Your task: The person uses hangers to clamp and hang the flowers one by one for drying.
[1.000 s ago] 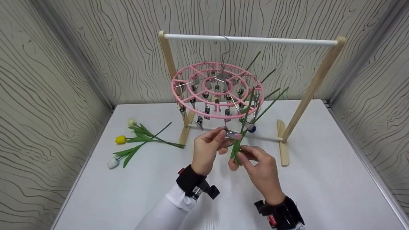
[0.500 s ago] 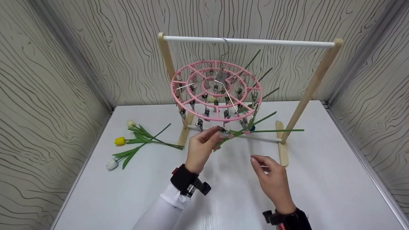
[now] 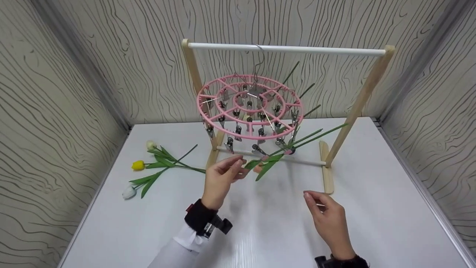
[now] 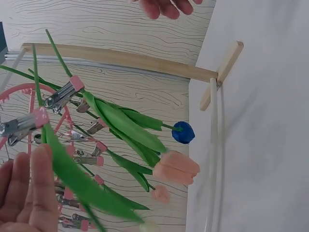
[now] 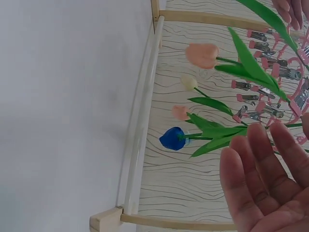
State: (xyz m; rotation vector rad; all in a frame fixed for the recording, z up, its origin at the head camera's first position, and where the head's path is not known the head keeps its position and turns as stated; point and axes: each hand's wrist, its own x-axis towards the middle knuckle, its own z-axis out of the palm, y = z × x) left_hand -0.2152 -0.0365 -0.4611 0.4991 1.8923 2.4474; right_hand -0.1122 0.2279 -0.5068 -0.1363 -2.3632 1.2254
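My left hand [image 3: 219, 182] is beside a green tulip leaf, fingers extended with nothing in them. Close to its fingertips, a metal clip [image 3: 259, 149] with pink tips grips the stem of an artificial tulip [image 3: 270, 166], which hangs tilted with its flower down. The clip hangs from a round pink drying hanger [image 3: 252, 136]. A blue tulip [image 4: 183, 132] and peach tulips, one a large bloom [image 4: 176, 167], hang from other clips. Lower right, my right hand [image 3: 329, 219] is apart from the flowers, fingers loosely bent and holding nothing.
A wooden stand with a white rod [image 3: 316, 49] carries the hanger. On the left of the table [image 3: 386, 208] lie a yellow tulip [image 3: 138, 165], a white tulip [image 3: 129, 192] and a cream tulip [image 3: 150, 145]. Wood-patterned walls [image 3: 148, 59] stand behind and at the sides.
My right hand let go of the tulip and moved down and right. My left hand released the clip and drew back left; the tulip now hangs from the clip, its stem swung rightward.
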